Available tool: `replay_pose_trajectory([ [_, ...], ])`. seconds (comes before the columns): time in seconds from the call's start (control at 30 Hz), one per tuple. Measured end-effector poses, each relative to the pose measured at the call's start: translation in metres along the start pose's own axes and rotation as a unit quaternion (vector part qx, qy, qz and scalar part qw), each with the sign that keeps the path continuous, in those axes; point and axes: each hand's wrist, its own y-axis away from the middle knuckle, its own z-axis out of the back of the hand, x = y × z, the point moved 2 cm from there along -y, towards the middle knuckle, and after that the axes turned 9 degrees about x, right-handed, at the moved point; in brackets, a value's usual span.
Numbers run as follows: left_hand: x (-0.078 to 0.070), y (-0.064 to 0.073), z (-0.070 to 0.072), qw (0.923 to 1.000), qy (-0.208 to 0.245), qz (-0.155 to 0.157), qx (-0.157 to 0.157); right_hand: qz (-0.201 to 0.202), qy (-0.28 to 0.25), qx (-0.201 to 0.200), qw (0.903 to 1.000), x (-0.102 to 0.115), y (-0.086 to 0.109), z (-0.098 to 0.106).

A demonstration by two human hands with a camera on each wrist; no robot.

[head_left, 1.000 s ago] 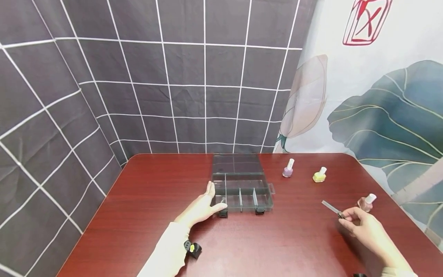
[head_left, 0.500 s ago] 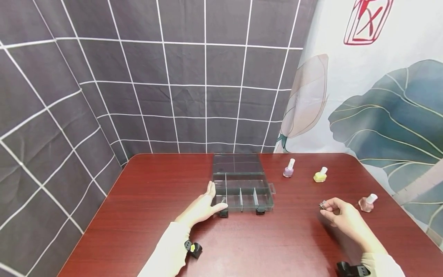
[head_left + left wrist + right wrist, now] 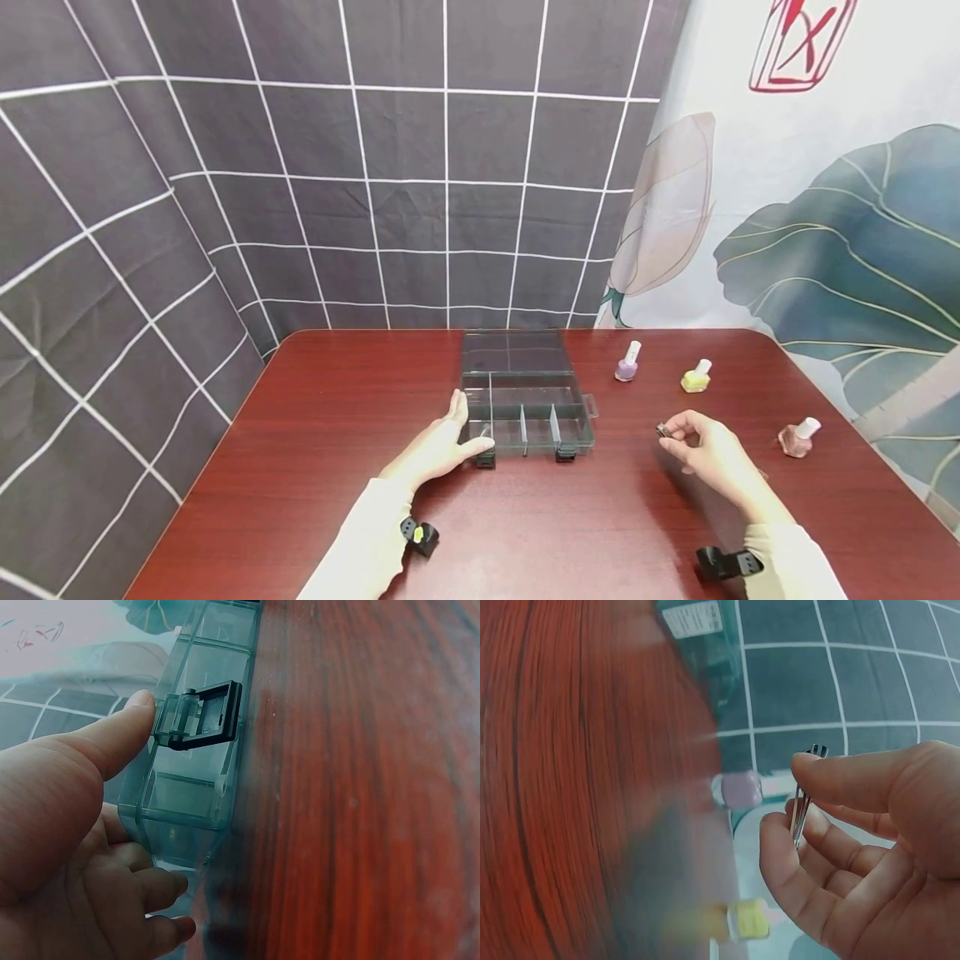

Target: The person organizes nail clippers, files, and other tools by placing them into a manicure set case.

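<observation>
A clear grey plastic compartment box (image 3: 525, 437) stands on the table with its lid (image 3: 513, 352) laid back. My left hand (image 3: 431, 450) holds its near left corner, the thumb along the front rim beside a black latch (image 3: 214, 716) and the fingers at the left wall. Something small and pale (image 3: 486, 431) shows in the near left compartment. To the right of the box, my right hand (image 3: 708, 454) pinches a small silver nail clipper (image 3: 802, 810) between thumb and fingertips, above the table.
Three nail polish bottles with white caps stand on the right: purple (image 3: 626, 364), yellow (image 3: 696, 377) and pinkish brown (image 3: 798, 437). A thin strip (image 3: 762, 473) shows beside the right wrist, partly hidden by it. A dark grid curtain (image 3: 390, 208) hangs behind the red-brown table (image 3: 360, 375).
My right hand has moved left toward the box with the nail clipper, away from the pinkish brown bottle. It now covers most of the strip. The left hand has kept its place.
</observation>
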Motion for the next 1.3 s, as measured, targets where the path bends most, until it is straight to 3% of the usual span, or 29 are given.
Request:
replay_pose_trajectory([
  [0.53, -0.001, 0.001, 0.001, 1.0000, 0.004, 0.004, 0.003, 0.031, -0.010, 0.011, 0.9994, 0.029, -0.024, -0.030],
  [0.8, -0.003, 0.002, 0.003, 0.9998, -0.015, 0.014, 0.008, 0.040, -0.009, 0.010, 0.9991, 0.042, -0.033, -0.042],
  [1.03, -0.002, 0.002, 0.004, 0.9997, -0.016, 0.017, 0.006, 0.092, 0.036, -0.040, 0.9943, 0.053, -0.041, -0.056],
  [1.3, -0.002, 0.002, 0.002, 0.9998, -0.013, 0.013, 0.005, 0.130, 0.029, -0.045, 0.9901, 0.064, -0.048, -0.075],
])
